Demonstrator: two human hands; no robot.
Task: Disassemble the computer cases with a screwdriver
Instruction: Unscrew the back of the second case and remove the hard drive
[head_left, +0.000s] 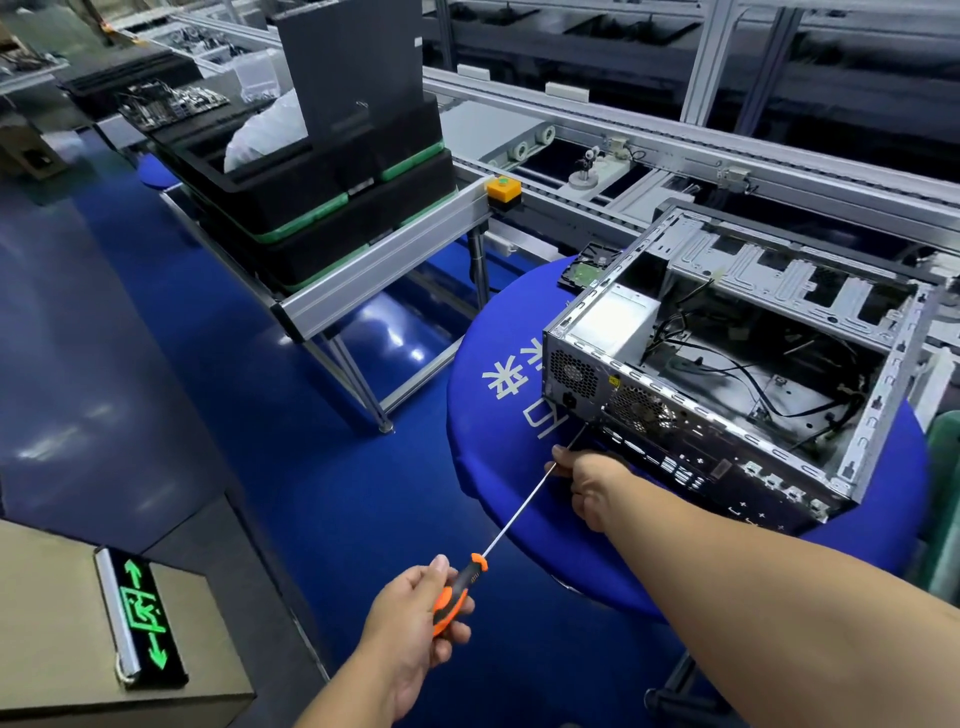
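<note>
Two hands on one job: your left hand (415, 618) grips orange-black long screwdriver (519, 519) handle, right hand (592, 480) fingers pinch shaft. Tip at back of open grey metal computer case (727, 364) on round blue table (498, 415). Step: back screw. Next: seat tip, turn.

A round table with a blue cover (498, 332) printed with white characters stands at the right of the scene. The open computer case (727, 364) lies directly on it, filling most of its right part, with the rear panel toward the near side. At the far left corner of the case, a bare hard drive (587, 267) lies flat on the cover, just beside the case. To the left, well apart, an aluminium-framed stand (374, 270) carries stacked black trays (322, 208) with green edges. The floor (208, 364) is glossy blue.
</note>
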